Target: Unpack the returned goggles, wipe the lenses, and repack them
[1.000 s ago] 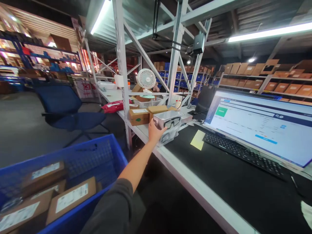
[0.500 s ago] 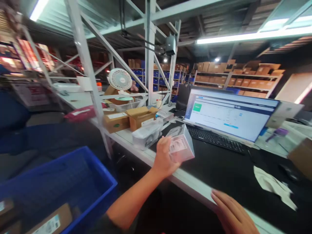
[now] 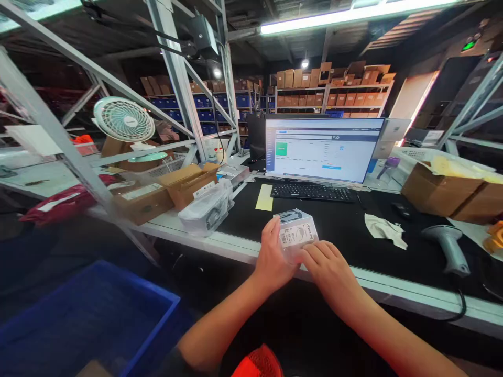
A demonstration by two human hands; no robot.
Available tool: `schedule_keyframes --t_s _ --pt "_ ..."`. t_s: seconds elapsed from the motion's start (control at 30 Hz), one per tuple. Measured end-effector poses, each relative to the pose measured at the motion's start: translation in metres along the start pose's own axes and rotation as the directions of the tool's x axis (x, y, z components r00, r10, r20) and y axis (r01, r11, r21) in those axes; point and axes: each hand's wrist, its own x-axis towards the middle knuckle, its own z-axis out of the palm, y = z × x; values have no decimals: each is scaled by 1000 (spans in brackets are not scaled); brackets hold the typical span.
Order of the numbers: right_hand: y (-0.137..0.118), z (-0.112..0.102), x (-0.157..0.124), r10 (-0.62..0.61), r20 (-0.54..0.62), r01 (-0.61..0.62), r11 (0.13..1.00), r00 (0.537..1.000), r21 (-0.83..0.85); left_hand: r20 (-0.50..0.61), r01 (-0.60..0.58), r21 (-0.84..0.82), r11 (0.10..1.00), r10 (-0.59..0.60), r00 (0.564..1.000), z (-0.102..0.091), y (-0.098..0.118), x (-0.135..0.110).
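Clear box: I see it [image 3: 298, 235] on the near side of the keyboard [image 3: 312, 192], held tilted.
Left hand: I have it [image 3: 274, 256] clamped on the box's left side, thumb up along the edge.
Right hand: its fingers [image 3: 328, 262] are bent against the lower right corner; I cannot tell whether they grip, the thumb being hidden.
Handling: I judge it light, stiff but thin-walled, slick, and easily dented or cracked by a hard squeeze.
Hold: I would take opposite side edges, low down, keeping off the broad faces.
Box label: a barcode, a small drawing and sideways lettering starting with "W"; I cannot read the rest surely.
Monitor: left of centre on its screen [image 3: 322, 152], behind the keyboard, a green block; its text is too small for me.
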Motion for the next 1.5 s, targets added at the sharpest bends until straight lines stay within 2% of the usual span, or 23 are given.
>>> schedule_keyframes --t_s 0.17,0.37,0.57,0.67,0.77,0.87,0.93,1.0,1.07,1.17,1.27,1.37,1.43,1.5 --pt "9 2 -8 57 22 -57 998 998 24 -39 1 -185 983 -9 999 18 -1 -1" --pt "17 1 -11 143 59 -148 983 988 105 -49 50 -223 974 -62 997 29 2 -2" --pt "22 9 -16 148 27 -150 985 989 84 -68 -5 -244 970 -12 998 38 3 3" --pt "28 14 -20 218 -17 -214 967 976 136 -3 -49 -196 979 50 999 39 -1 12" --pt "40 20 -22 309 -100 -285 937 946 204 164 -102 -122 987 122 979 39 -17 25" --pt "54 25 -23 401 -181 -352 902 898 251 366 -16 -67 998 39 930 44 -42 35" --pt "62 26 -23 464 -199 -399 869 863 294 412 9 -8 1000 -5 911 50 -56 39" --pt "63 23 -21 544 -176 -452 805 820 384 387 12 68 998 -37 921 56 -60 42" --pt "57 17 -16 606 -95 -481 707 790 518 339 39 144 989 -86 937 62 -54 42" --pt "40 8 -7 623 17 -469 570 782 674 287 45 223 974 -110 952 69 -35 39" --pt "25 5 -2 642 -27 -447 562 766 696 243 -11 255 967 -53 969 74 -21 33" --pt "18 8 -4 659 -61 -429 554 749 714 193 -61 265 962 9 981 77 -15 24" --pt "17 10 -9 659 -84 -408 556 748 724 185 -113 270 956 63 981 81 -14 19" --pt "19 9 -14 654 -144 -387 594 742 706 201 -201 275 940 148 968 85 -12 12"
